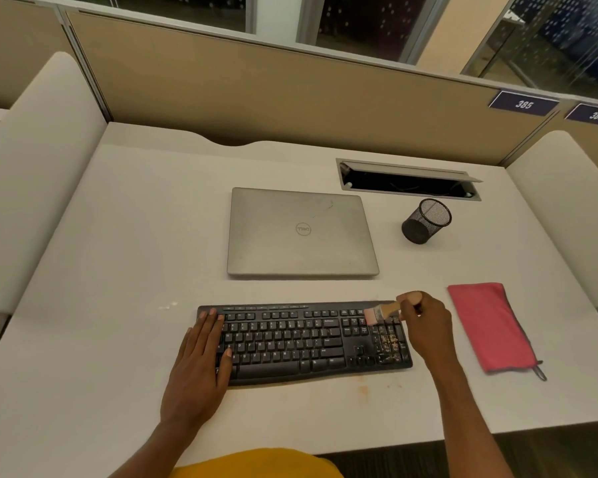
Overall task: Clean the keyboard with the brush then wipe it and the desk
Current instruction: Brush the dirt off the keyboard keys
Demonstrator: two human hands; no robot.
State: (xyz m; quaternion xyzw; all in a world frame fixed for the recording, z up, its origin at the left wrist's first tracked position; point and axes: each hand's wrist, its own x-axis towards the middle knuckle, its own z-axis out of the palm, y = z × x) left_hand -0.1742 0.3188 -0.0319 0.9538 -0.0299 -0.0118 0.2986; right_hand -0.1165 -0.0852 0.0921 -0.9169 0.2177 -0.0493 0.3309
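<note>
On the desk [118, 236], brush [384, 312] touches keyboard [290, 339] near its right edge.

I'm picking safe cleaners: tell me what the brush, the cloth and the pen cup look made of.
Brush: pale tan handle, seemingly bare wood; bristles blurred, unclear. Cloth: pinkish-red, matte and soft-looking, probably microfibre. Pen cup: black see-through mesh, likely wire metal.

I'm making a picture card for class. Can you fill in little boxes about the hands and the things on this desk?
left hand: flat on the keyboard, at its left end
right hand: grips the brush, bristles on the right-hand keys
keyboard: black, specks on those keys
cloth: pink, right of the keyboard, untouched
laptop: closed, behind the keyboard
pen cup: black mesh, beside the laptop
</note>
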